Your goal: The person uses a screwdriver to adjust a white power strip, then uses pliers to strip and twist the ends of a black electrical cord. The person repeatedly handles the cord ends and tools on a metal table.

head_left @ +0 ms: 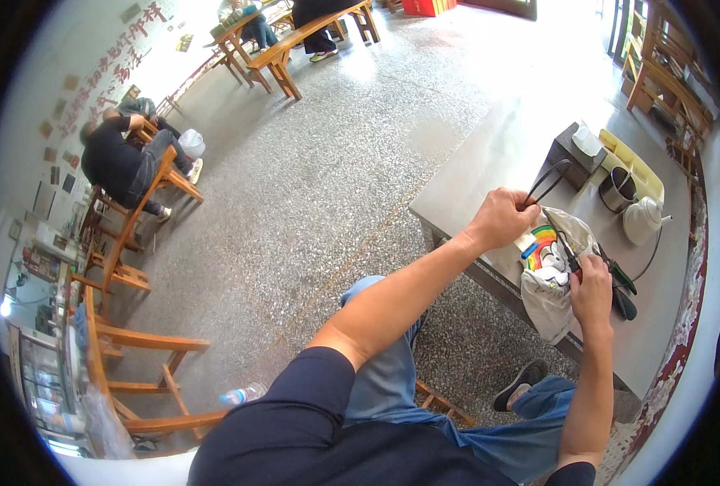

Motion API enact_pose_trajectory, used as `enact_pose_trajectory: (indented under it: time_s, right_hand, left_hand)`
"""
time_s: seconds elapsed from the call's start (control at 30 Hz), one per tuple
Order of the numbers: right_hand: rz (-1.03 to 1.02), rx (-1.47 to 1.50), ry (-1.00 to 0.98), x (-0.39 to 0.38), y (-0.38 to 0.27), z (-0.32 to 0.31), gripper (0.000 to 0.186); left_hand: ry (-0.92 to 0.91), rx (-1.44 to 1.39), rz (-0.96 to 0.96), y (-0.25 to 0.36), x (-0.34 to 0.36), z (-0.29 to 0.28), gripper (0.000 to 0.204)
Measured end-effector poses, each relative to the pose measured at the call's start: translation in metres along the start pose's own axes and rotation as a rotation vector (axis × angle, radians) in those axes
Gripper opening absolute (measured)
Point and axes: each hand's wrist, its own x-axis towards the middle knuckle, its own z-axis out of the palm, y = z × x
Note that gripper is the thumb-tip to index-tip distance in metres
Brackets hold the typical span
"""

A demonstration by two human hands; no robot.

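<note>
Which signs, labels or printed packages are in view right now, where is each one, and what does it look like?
Cloth bag: on the grey table, between left hand and right hand; pale, rainbow print.
Wall lettering: upper left wall; large red characters.
Wall pictures: left wall; small rectangular frames.
Plastic bottle: on the floor, clear, label too small to tell.

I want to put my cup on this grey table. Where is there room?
The widest bare stretch of the table lies on the person's left, beyond the left hand and beside the dark box. It is crowded around the printed cloth bag, the right hand, the white teapot, metal cup and yellow tray.
</note>
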Motion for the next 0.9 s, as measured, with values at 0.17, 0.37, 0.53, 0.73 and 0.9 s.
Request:
enact_pose_trajectory:
  time_s: [0.17, 0.37, 0.53, 0.73, 0.9]
  right_hand:
    - [0.001, 0.029, -0.02, -0.002, -0.006, -0.007, 0.033]
    - [-0.029, 0.039, 0.043, -0.004, -0.007, -0.014, 0.03]
    - [0.271, 0.918, -0.02, 0.007, -0.023, -0.033, 0.035]
    - [0.469, 1.822, -0.254, -0.005, -0.08, -0.075, 0.043]
    - [0.356, 1.703, -0.355, -0.035, -0.109, -0.089, 0.027]
  left_hand:
    - [0.016, 0.055, 0.064, -0.008, -0.003, 0.005, 0.023]
    - [0.031, 0.174, 0.241, 0.003, -0.014, 0.013, 0.017]
    - [0.051, 0.461, 0.478, 0.004, -0.025, 0.02, 0.012]
    - [0.065, 0.663, 0.548, -0.004, -0.071, 0.016, 0.011]
    - [0.176, 0.504, 0.525, -0.015, -0.141, 0.024, 0.009]
